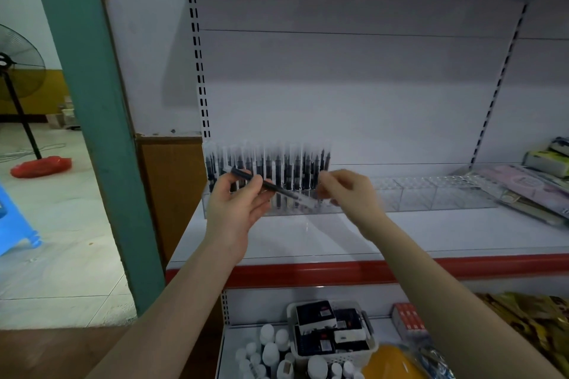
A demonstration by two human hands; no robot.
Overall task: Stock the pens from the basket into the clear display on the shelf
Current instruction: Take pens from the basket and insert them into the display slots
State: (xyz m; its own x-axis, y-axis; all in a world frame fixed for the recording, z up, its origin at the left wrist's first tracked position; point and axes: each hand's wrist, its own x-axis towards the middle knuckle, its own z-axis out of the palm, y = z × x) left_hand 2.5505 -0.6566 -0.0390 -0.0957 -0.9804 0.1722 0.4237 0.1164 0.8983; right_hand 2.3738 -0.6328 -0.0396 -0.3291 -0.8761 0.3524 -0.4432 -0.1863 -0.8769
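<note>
Pen [264, 184] between both hands

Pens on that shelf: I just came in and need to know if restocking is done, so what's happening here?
Not done. A person is holding one black pen in front of the clear display on the shelf. The left hand grips the barrel while the right hand pinches its clear end. The display's left section already stands full of upright pens; the sections to the right look empty. The white basket on the lower shelf still holds dark boxes.
</note>
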